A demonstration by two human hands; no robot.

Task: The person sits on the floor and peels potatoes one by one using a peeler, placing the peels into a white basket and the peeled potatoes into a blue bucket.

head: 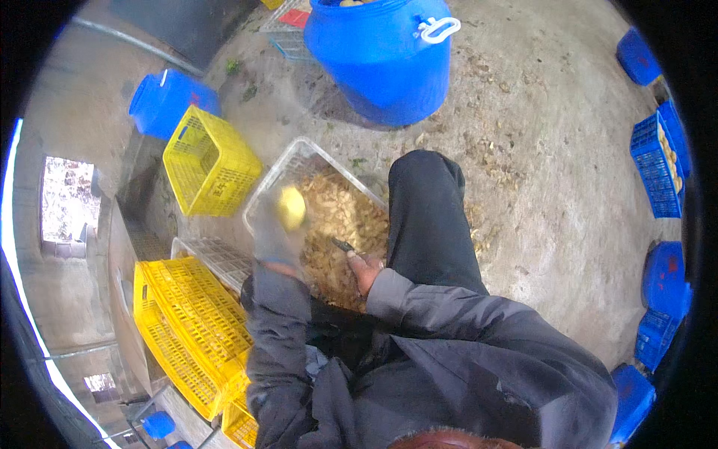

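Observation:
My left hand [272, 233], in a grey glove and blurred, holds a pale yellow, smooth, rounded piece of produce [292, 208], perhaps a peeled tuber. It is over the left side of a whitish plastic crate [273, 168]. My right hand [366, 270], bare, grips a small dark-bladed hand tool [343, 244], a knife or peeler; its exact kind is unclear. The tool points up and left over a heap of brown and cream peelings [342, 207] inside the crate. The tool and the produce are apart. My sleeves and legs hide the crate's near side.
Beyond the crate stands a large blue plastic barrel [387, 67] with a white handle. To the left are a yellow crate [213, 163] on its side, stacked yellow crates [190, 331] and another blue barrel [174, 104]. Scraps litter the concrete floor [538, 168]. A blue crate [653, 168] stands far right.

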